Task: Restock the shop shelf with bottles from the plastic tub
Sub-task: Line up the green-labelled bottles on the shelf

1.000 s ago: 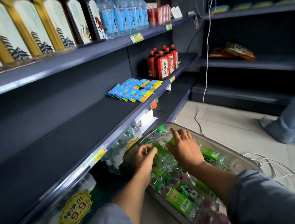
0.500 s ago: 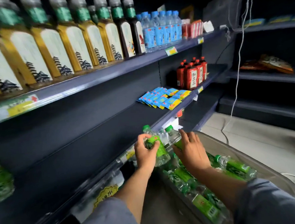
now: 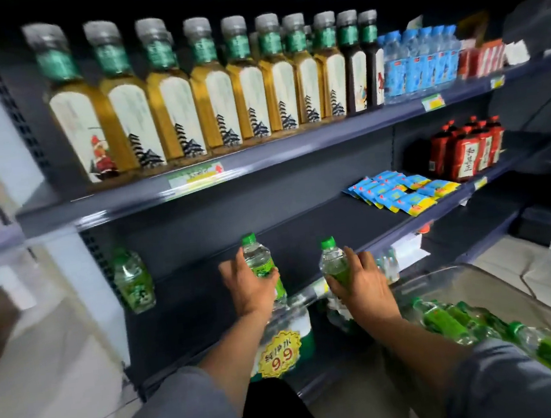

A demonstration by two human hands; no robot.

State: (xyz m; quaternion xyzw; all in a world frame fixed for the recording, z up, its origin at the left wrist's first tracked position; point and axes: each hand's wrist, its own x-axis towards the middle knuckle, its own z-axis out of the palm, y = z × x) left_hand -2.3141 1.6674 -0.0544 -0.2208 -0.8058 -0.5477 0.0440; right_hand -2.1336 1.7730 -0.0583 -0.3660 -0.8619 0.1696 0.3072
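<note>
Two small bottles with green caps are on their way to the shelf. The left hand (image 3: 250, 289) has its grip closed around one green bottle (image 3: 260, 265), and it holds it upright just above the front of the middle shelf (image 3: 304, 236). The right hand (image 3: 361, 281) has its grip closed around a second green bottle (image 3: 335, 265), also upright, just at the shelf's front edge.

This looks like the putting-on step. The bottles are out of the tub but not yet standing on the shelf.

The plastic tub (image 3: 502, 286) sits low on the right, near the right arm. Many more green bottles lie inside it, so the job seems far from done.

One green bottle (image 3: 134, 283) already stands at the far left of the same shelf. The shelf between it and the hands is bare. Further right lie blue packets (image 3: 399, 193) and red bottles (image 3: 466, 151).

Next, I think both bottles need to go down flat and straight, so they do not tip. Setting them in a row toward the bottle on the left would keep things neat. Then the hands can let go.
</note>
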